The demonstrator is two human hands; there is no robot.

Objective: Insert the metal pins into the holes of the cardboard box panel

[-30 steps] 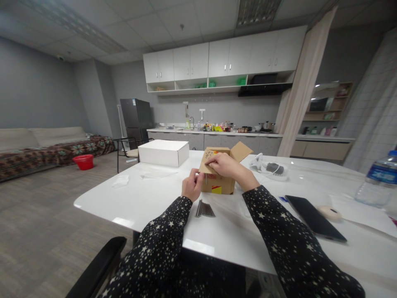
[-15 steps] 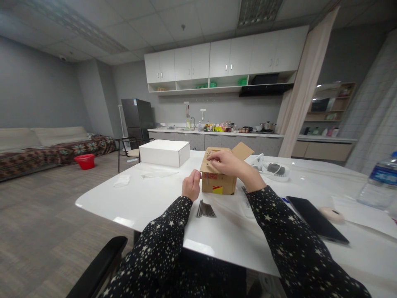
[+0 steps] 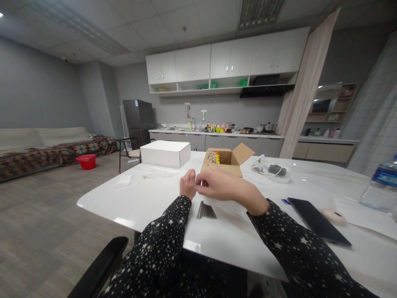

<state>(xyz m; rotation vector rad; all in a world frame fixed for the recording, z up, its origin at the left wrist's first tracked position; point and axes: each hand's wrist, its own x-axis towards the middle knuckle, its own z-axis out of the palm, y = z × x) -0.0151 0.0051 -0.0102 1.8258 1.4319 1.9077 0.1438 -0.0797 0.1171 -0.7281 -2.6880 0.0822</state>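
Note:
My left hand [image 3: 187, 184] is closed in a fist above the white table, and whatever it holds is hidden. My right hand [image 3: 218, 184] meets it from the right, thumb and fingers pinched together at the left hand's fingers. What the pinch holds is too small to make out. Just beyond the right hand stands a cardboard box [image 3: 231, 170], its top open and one flap raised at the right. Small dark spots and a red-yellow label show on its left part. Below the hands, several thin metal rods [image 3: 206, 210], like long screws or nails, lie side by side.
A white box [image 3: 165, 154] stands at the back left of the table [image 3: 124, 207]. To the right lie a black tablet [image 3: 318, 221], a beige rounded object [image 3: 333, 216] and a water bottle [image 3: 380, 186]. Behind the cardboard box's right side sits a white tray [image 3: 279, 174] with a cable.
My right hand has left the top of the cardboard box and come down toward me to my left hand. The box's open inside now shows. The metal rods lie where they were.

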